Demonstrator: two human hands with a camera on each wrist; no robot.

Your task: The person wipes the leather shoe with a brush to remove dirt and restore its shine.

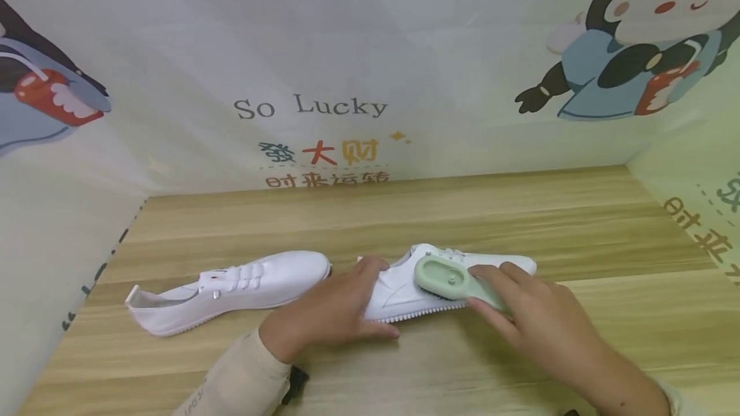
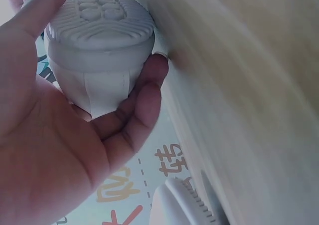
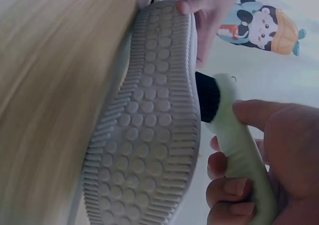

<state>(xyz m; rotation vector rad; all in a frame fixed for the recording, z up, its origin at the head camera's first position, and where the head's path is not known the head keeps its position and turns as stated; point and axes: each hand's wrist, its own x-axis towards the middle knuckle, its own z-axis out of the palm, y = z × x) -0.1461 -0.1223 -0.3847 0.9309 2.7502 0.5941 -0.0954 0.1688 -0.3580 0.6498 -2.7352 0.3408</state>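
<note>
A white lace-up shoe (image 1: 399, 294) lies tipped on its side, its studded sole (image 3: 144, 120) turned toward the person. My left hand (image 1: 329, 307) grips it at the heel, with fingers curled round the back of the shoe (image 2: 104, 83) in the left wrist view. My right hand (image 1: 532, 307) holds a pale green shoe brush (image 1: 445, 278) by its handle. The brush's dark bristles (image 3: 207, 97) face the side of the shoe's upper, right at its surface. In the right wrist view, thumb and fingers wrap round the green handle (image 3: 244, 155).
A second white shoe (image 1: 248, 284) stands upright to the left, toe toward the left hand. Both shoes are on a wood-grain table (image 1: 405, 210). A printed cloth backdrop (image 1: 312, 37) with cartoon figures and lettering encloses the back and sides.
</note>
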